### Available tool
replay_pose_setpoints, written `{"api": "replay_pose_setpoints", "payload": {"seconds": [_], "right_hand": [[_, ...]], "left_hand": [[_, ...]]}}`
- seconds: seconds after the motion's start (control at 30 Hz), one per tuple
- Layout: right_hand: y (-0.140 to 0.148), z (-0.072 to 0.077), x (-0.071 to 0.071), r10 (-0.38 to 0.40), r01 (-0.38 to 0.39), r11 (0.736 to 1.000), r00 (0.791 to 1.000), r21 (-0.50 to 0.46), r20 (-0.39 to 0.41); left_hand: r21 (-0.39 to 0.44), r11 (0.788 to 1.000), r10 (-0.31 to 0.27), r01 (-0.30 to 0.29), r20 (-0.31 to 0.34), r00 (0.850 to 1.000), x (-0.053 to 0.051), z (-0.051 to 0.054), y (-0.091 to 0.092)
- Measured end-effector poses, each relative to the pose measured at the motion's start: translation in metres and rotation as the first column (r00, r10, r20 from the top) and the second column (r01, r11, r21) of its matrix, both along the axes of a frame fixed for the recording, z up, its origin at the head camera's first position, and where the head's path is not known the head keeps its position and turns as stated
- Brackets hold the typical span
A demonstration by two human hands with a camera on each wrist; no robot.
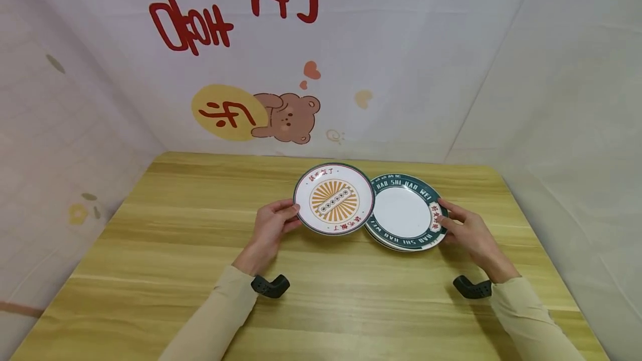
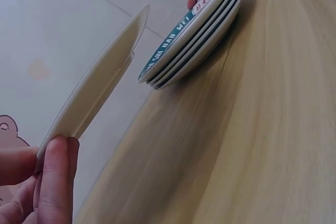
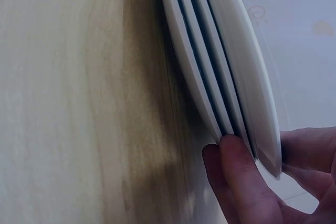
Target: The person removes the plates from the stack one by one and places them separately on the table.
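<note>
A white plate with an orange sunburst and red lettering is pinched at its left edge by my left hand. In the left wrist view this plate is raised and tilted, apart from the stack. A stack of several plates, the top one with a wide green lettered rim, is beside it. My right hand grips the stack's right edge. In the right wrist view, fingers lie under the stacked plates, with the thumb on the top side. Whether the stack's far side touches the table cannot be told.
A wood-grain table lies under both hands. Behind it hangs a white backdrop with red characters and a cartoon bear. Pale fabric walls stand at both sides. Black wrist devices sit at both cuffs.
</note>
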State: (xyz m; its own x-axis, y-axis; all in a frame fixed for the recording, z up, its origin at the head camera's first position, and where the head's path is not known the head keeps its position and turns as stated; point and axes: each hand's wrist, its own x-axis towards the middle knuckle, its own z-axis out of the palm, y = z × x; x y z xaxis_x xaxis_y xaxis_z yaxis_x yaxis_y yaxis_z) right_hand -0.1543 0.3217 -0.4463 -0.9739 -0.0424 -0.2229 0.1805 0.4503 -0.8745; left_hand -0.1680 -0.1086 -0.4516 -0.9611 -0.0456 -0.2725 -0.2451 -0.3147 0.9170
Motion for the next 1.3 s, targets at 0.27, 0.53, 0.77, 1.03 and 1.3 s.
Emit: {"api": "replay_pose_setpoints", "payload": {"seconds": [0.27,0.53,0.77,1.03,1.3], "right_hand": [[0.001,0.002,-0.002,0.0,0.0,0.999,1.0,-0.039,-0.007],[0.0,0.001,-0.001,0.002,-0.002,1.0,1.0,-0.022,0.002],[0.0,0.0,0.001,0.004,-0.004,1.0,1.0,-0.012,0.014],[0.001,-0.001,0.002,0.004,-0.004,1.0,1.0,-0.016,0.016],[0.0,0.0,0.001,0.005,-0.005,1.0,1.0,-0.023,0.01]], "left_hand": [[-0.026,0.999,0.021,-0.021,0.025,0.999,-0.003,-0.002,-0.014],[-0.068,0.997,0.031,-0.028,0.036,0.999,-0.003,-0.006,-0.029],[-0.108,0.994,0.024,-0.019,0.044,0.999,-0.004,-0.011,-0.037],[-0.14,0.99,0.031,-0.023,0.057,0.998,-0.008,-0.017,-0.044],[-0.162,0.987,0.019,-0.004,0.089,0.996,-0.013,-0.018,-0.046]]}}
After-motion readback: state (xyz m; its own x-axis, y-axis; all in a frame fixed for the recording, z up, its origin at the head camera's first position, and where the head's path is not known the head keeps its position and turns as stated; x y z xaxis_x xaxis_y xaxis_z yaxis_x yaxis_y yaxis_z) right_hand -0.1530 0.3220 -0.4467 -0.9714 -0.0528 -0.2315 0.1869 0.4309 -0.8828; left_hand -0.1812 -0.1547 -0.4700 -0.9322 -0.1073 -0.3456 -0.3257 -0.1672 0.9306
